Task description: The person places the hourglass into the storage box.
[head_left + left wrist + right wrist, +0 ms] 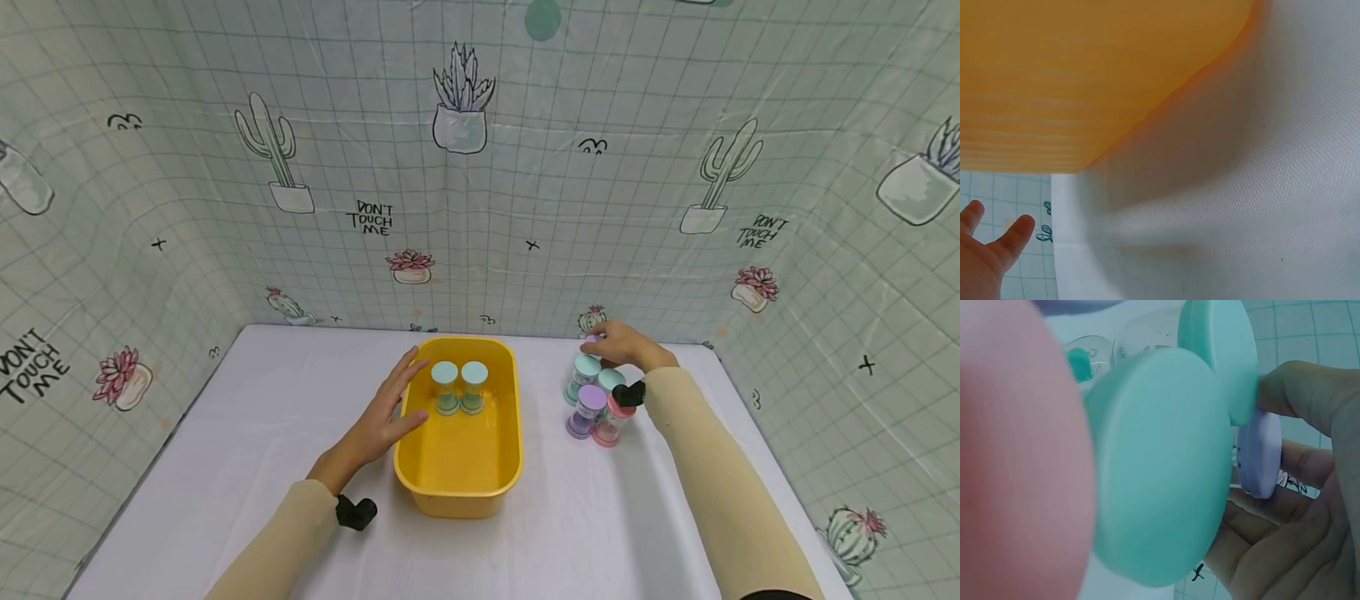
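My right hand (626, 346) curls round a purple sand timer (1261, 453) at the back of a group on the right. In the right wrist view its purple cap sits between thumb and fingers, its lower part hidden. Close in front stand teal sand timers (585, 371), another purple one (591, 402) and a pink one (617, 412). My left hand (386, 412), fingers spread, is at the left rim of a yellow bin (459, 482). Inside the bin, towards its far end, two teal-capped sand timers (445, 379) stand upright side by side.
A white cloth covers the table (225, 467). Behind and at both sides hangs a grid-patterned curtain (525, 192) with cactus drawings, meeting the table's far edge. The bin stands between the two arms, with the group of timers to its right.
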`<state>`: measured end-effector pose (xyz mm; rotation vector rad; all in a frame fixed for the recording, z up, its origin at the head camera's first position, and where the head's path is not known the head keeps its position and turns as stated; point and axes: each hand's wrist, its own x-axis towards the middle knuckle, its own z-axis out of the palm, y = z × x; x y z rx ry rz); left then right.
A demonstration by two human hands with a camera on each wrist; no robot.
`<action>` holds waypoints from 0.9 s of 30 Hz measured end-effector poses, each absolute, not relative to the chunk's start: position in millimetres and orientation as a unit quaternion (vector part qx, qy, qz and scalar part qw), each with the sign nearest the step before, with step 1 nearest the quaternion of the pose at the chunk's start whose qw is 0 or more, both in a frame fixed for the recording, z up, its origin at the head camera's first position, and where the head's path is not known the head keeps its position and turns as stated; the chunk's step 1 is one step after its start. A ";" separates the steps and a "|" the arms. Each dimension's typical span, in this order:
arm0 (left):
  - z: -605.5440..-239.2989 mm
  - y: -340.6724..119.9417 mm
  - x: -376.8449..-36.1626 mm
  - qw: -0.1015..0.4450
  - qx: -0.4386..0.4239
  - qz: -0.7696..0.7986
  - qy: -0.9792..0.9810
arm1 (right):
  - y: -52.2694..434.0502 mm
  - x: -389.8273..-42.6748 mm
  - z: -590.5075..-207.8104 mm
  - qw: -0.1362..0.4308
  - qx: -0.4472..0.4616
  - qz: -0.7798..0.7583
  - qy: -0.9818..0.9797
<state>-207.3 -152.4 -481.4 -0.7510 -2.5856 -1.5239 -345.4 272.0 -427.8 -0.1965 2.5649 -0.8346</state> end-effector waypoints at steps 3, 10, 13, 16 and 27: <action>-481.7 -151.5 -208.0 0.024 -0.241 -0.491 -0.837 | 273.4 -346.1 -427.6 0.200 -0.076 -0.299 0.930; -481.6 -150.6 -208.6 0.018 -0.239 -0.494 -0.836 | 274.0 -348.2 -417.6 0.161 -0.107 -0.296 0.935; -480.8 -150.5 -207.9 0.017 -0.239 -0.494 -0.836 | 272.3 -349.1 -410.0 0.139 -0.122 -0.314 0.931; -480.3 -150.5 -207.5 0.017 -0.241 -0.493 -0.836 | 268.1 -347.2 -399.0 0.119 -0.133 -0.329 0.927; -480.7 -151.1 -206.3 0.022 -0.240 -0.491 -0.837 | 229.8 -333.0 -353.3 0.092 -0.179 -0.290 0.936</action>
